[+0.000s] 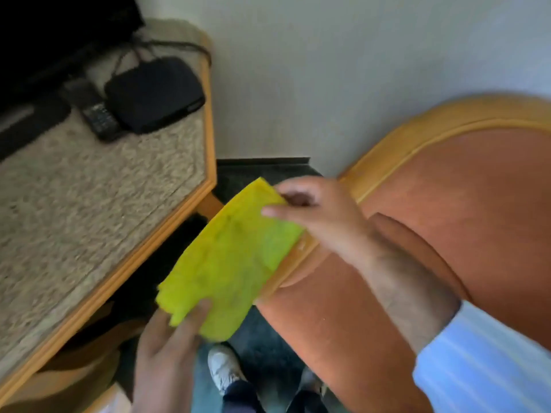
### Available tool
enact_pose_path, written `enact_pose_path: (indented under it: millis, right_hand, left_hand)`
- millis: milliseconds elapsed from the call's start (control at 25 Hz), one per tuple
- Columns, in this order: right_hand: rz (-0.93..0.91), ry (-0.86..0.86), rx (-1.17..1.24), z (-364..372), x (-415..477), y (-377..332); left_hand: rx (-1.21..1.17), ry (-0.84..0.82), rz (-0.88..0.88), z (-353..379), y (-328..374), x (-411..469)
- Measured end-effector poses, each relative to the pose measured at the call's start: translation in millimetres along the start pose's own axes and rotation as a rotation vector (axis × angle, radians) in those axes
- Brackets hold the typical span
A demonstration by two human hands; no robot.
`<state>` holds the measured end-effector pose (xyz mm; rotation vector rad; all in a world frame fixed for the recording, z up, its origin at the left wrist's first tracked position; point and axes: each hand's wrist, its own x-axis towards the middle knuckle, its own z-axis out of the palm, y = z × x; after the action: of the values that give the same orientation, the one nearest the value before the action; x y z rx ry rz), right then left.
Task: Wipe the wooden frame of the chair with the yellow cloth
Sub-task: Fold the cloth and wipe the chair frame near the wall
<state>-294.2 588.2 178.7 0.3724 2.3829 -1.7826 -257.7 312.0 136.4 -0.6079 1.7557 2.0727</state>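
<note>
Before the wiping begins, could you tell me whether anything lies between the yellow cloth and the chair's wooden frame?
Nothing visible does. The yellow cloth, held by the left hand and right hand, already overlaps the wooden frame at its near edge.

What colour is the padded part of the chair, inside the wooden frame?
Orange-brown upholstery, plain with no pattern, seen in the head view.

One yellow cloth, one chair, two hands, one remote, one black box

Yellow cloth stretched flat beside orange chair's wooden frame
</note>
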Motion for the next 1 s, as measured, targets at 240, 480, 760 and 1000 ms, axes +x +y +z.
enact_pose_path:
  millis: [240,480,760,1000]
  right_hand:
    - [-0.075,0.253,-0.513,-120,10,19]
    - [-0.081,0.159,-0.778,-135,52,67]
    - [-0.204,0.461,-1.131,-161,43,109]
    - [-0.306,0.280,-1.423,-202,90,129]
  left_hand:
    - [0.457,-0.207,0.047,144,-20,14]
    - [0.892,-0.186,0.096,180,-44,52]
    - [1.398,-0.305,0.766,198,-62,67]
    - [1.609,-0.494,1.207,283,-93,107]
